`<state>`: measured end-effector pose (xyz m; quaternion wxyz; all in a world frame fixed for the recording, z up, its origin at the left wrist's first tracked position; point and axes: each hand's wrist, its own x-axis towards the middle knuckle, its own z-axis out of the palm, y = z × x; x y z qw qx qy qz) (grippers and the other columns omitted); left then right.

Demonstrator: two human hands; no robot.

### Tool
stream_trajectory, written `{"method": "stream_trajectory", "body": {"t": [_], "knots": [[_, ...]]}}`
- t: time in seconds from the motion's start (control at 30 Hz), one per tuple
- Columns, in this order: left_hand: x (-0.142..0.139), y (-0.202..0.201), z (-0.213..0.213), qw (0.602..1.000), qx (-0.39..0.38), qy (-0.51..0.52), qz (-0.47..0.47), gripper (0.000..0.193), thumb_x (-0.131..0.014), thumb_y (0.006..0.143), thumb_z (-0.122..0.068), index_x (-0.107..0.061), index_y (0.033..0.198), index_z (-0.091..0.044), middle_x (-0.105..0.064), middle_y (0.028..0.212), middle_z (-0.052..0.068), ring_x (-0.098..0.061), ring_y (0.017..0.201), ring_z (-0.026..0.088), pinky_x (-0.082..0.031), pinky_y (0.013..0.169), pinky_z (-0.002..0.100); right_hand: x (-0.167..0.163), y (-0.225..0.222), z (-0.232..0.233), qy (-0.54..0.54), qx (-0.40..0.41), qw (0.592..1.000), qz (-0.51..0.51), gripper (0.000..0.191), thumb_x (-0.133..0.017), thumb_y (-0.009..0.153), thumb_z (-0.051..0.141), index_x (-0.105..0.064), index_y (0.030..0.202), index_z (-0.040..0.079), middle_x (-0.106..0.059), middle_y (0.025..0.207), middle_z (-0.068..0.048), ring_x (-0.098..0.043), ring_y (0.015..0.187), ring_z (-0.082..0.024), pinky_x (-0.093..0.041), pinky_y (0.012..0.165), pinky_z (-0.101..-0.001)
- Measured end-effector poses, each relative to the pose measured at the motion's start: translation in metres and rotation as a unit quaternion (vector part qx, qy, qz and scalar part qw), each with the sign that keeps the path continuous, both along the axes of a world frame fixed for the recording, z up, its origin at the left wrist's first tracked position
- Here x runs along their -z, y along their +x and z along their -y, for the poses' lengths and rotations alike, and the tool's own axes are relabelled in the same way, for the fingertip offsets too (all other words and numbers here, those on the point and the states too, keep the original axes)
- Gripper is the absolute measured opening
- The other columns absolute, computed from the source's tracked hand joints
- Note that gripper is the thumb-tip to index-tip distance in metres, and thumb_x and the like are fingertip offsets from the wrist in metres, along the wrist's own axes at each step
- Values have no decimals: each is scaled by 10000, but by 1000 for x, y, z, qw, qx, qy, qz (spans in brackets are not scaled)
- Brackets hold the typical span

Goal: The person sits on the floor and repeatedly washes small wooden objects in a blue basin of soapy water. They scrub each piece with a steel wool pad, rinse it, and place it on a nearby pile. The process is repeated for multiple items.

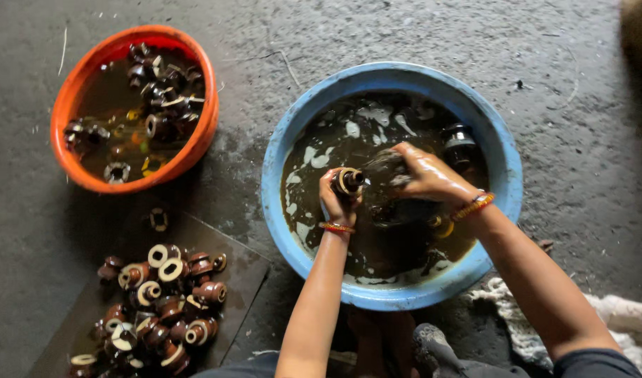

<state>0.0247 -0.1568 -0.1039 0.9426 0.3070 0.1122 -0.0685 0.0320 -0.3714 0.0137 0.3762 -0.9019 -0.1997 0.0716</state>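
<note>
Seen from above, a left hand [337, 199] closes its fingers around a small brown ceramic insulator [349, 180], spool-shaped with a pale ring at its end, held over murky water in a blue basin [279, 161]. The right hand [426, 175], wet and glossy, curls tightly around a dark scrubbing pad [387, 170] pressed against the insulator. Nearby on the grey floor [580, 140] sit an orange basin [72, 91] of soaking insulators and a heap of insulators [160, 308].

L hand [337, 201] grips brown insulator [349, 180] over blue basin [506, 175] w/ murky water; R hand [427, 175] scrubs it w/ dark pad [385, 168]. Orange basin [72, 91] & insulator pile [160, 308] at left.
</note>
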Motion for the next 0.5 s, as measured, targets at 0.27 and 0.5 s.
{"method": "stream_trajectory", "body": {"t": [0.27, 0.5], "knots": [[0, 1, -6, 982, 132, -130, -41, 466, -400, 1001, -404, -658, 1043, -19, -680, 853, 138, -623, 617, 238, -482, 495, 321, 74, 1, -13, -306, 97, 926, 196, 798, -799, 693, 339, -521, 1374, 28, -506, 1392, -307, -509, 1229, -493, -498, 869, -576], [6, 4, 1, 971, 189, -29, -145, 398, -439, 975, -396, -708, 944, -104, -701, 792, 93, -593, 544, 205, -421, 407, 281, 51, 15, -5, 121, 151, 980, 50, 252, -650, 960, 187, -741, 1162, 68, -714, 1130, -133, -674, 1074, -325, -535, 964, -423]]}}
